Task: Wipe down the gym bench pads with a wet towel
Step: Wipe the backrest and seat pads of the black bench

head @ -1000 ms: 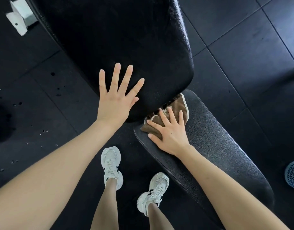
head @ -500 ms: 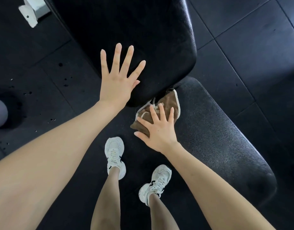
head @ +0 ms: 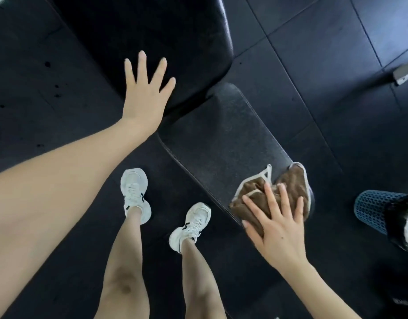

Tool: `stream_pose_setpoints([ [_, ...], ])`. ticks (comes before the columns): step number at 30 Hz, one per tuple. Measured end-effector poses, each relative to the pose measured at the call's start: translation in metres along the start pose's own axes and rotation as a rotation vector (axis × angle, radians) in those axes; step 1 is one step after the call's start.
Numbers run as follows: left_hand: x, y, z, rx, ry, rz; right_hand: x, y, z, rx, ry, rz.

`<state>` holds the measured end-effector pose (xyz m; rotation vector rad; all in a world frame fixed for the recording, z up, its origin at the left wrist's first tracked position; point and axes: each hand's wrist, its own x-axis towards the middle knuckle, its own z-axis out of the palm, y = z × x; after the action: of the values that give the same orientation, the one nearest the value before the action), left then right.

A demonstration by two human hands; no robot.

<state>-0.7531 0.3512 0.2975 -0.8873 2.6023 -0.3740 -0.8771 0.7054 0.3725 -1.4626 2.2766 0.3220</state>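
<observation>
The black gym bench has a glossy back pad (head: 157, 31) at the top and a textured seat pad (head: 221, 139) running down to the right. My left hand (head: 145, 93) lies flat with spread, straight fingers on the lower edge of the back pad. A crumpled brown towel (head: 288, 187) with white trim lies on the seat pad's lower right part. My right hand (head: 274, 226) presses flat on the towel with fingers straight and spread.
Dark rubber floor tiles (head: 313, 54) surround the bench. My legs and two white sneakers (head: 136, 194) stand left of the seat pad. A blue mesh item (head: 371, 210) sits on the floor at right, a small metal part (head: 403, 74) at upper right.
My right hand has slid the towel from the joint under the back pad down along the seat pad toward its lower right. My left hand stays flat on the back pad.
</observation>
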Motion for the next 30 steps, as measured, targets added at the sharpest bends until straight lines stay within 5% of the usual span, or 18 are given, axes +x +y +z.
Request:
stream_pose_setpoints([
  [8,0.003,0.006,-0.010,0.157,-0.029,0.134,0.100,0.041,-0.018,0.122,-0.033,0.243],
  [21,0.067,-0.029,-0.014,0.152,0.100,0.189,0.314,-0.010,-0.006,0.163,-0.079,0.156],
  [30,0.066,-0.030,-0.020,0.110,0.074,0.171,0.247,0.028,-0.002,0.284,-0.051,0.086],
])
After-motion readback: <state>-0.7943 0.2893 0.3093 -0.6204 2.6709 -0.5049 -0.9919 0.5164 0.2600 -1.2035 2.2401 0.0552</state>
